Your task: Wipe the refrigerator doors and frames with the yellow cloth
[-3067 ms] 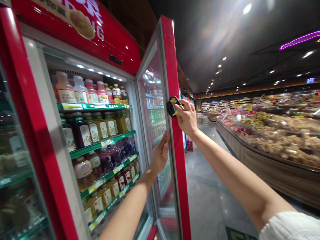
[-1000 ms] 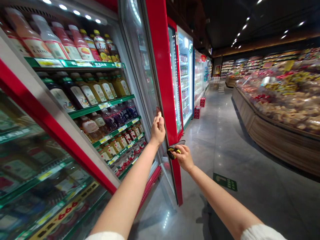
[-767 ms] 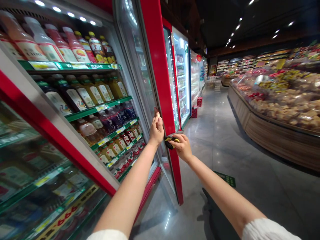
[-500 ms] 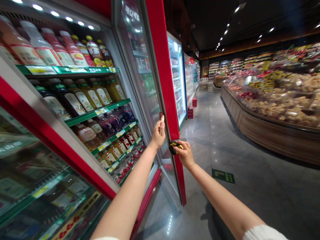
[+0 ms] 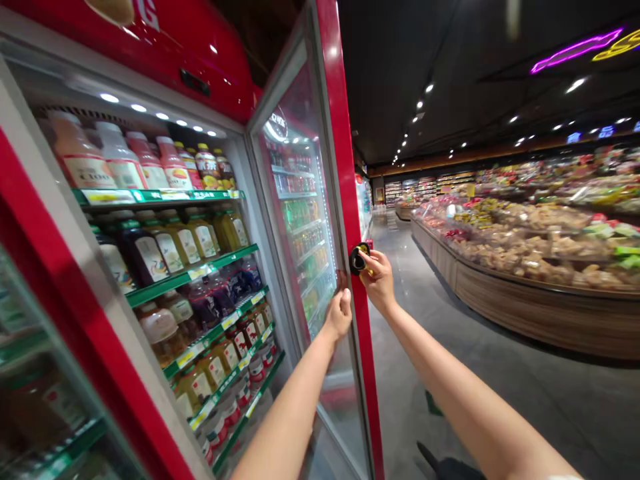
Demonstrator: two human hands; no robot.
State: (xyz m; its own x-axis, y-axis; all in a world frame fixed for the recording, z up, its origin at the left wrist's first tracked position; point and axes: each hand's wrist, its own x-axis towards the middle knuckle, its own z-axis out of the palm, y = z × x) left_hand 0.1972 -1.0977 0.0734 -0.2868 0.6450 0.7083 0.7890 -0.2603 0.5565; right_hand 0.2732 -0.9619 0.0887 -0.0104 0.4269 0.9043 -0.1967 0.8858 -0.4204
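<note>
- Right hand: fingers clamped around a round black-and-yellow tool, its exact kind too small to tell
- Tool: pressed against the red frame of the glass cooler door, about halfway up
- Left hand: at the same door's edge, just below the tool; whether gripping or only touching, impossible to tell
- Hands: apart but close together, right hand higher
- Door: swung wide open
- Inside the cooler: green shelves lined with bottled drinks and sauces
- Off to the right: a wood-sided counter heaped with bulk snacks, beyond a grey tiled floor
</note>
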